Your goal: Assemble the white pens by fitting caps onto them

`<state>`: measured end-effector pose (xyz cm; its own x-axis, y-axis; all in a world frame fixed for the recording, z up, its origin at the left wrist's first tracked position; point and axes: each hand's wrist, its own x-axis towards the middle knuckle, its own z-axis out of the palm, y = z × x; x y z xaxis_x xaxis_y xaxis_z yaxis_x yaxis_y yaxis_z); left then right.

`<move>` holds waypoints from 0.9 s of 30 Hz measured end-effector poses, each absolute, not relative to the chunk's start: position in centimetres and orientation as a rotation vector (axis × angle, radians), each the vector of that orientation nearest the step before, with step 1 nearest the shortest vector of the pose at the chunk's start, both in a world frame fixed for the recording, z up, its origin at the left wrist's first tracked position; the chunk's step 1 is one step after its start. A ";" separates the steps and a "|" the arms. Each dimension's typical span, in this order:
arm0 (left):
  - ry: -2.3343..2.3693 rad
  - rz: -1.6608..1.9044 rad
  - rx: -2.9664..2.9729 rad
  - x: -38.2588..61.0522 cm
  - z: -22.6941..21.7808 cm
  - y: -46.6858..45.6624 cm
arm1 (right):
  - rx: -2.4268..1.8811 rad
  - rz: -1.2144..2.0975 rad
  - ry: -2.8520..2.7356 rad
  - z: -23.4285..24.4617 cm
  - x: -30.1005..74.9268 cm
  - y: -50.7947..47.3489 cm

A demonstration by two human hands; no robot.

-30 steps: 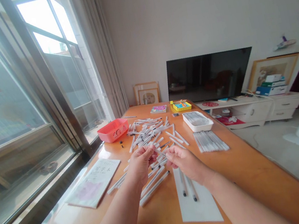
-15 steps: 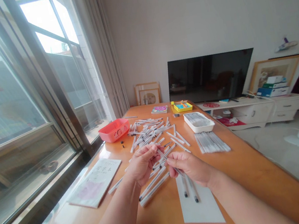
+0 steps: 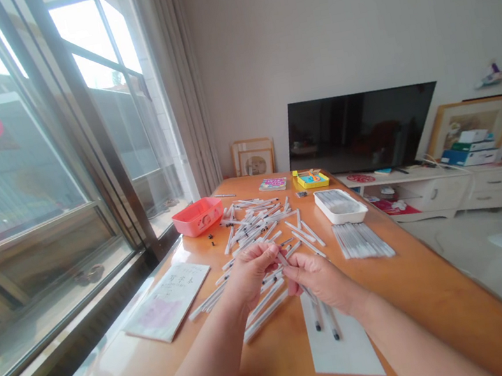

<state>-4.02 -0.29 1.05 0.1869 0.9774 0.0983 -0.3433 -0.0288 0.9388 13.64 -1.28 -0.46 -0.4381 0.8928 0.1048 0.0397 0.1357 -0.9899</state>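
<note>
My left hand (image 3: 256,271) and my right hand (image 3: 313,274) meet above the table, both closed on one slim translucent pen (image 3: 284,260). The left fingertips pinch its upper end, while the right thumb and fingers grip lower along it. Fingers hide much of the pen. Beneath my right hand, a white sheet of paper (image 3: 344,359) bears pens with black ends (image 3: 332,326). Beyond my hands spreads a loose heap of similar white pens (image 3: 261,218), some running under my left wrist.
A pink-red basket (image 3: 198,218) stands at the left, beside small black bits (image 3: 211,239). To the right are a white tray (image 3: 355,215) and a row of pens (image 3: 362,241). A notebook (image 3: 169,303) lies left. At the back sits a yellow box (image 3: 315,182).
The view has swung slightly left, so everything sits further right in it. My hands have drawn a little closer together on the pen, and less of it shows between them.
</note>
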 end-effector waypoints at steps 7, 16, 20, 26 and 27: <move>0.676 1.213 1.040 -4.2 1.2 -0.5 | -0.866 1.572 -1.622 -0.2 13.6 -1.8; 0.717 1.180 1.090 -4.0 0.8 -0.4 | -0.900 1.554 -1.602 -0.5 13.9 -1.4; 0.790 1.259 1.064 -5.6 1.5 0.2 | -1.001 1.410 -1.498 -0.9 14.8 -0.5; 1.009 1.644 0.770 -9.8 1.8 2.5 | -0.989 1.308 -1.187 -1.5 15.9 0.8; 1.043 1.684 0.730 -10.3 1.7 2.9 | -0.977 1.323 -1.134 -1.6 16.0 1.0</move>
